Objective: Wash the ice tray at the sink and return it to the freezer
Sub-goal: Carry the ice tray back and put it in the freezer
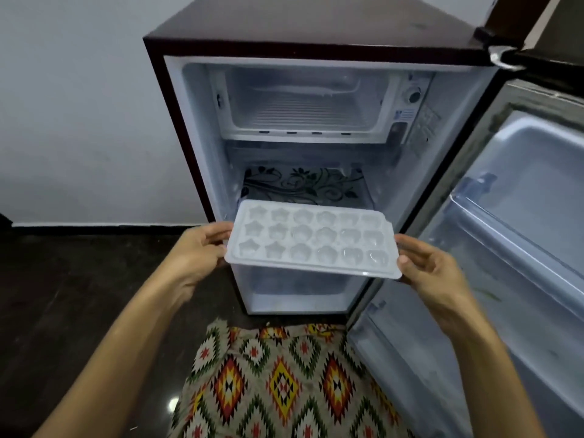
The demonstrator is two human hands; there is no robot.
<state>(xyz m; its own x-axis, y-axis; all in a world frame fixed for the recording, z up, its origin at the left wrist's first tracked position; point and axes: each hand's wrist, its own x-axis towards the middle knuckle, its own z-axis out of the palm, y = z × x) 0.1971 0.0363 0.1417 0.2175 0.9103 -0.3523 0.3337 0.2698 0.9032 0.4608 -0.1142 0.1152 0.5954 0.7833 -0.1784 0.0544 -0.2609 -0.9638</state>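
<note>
The left hand pinches the left short end of the tray, thumb on top; the right hand grips the right end the same way. The tray is held level in the air in front of the open fridge, below the freezer. It has 3 rows of 6 moulds. The door stands open at right. Patterned cloth shows below.

You see a white ice tray, a dark maroon fridge, its black floral-printed shelf, and red-yellow-green diamond-patterned cloth.
</note>
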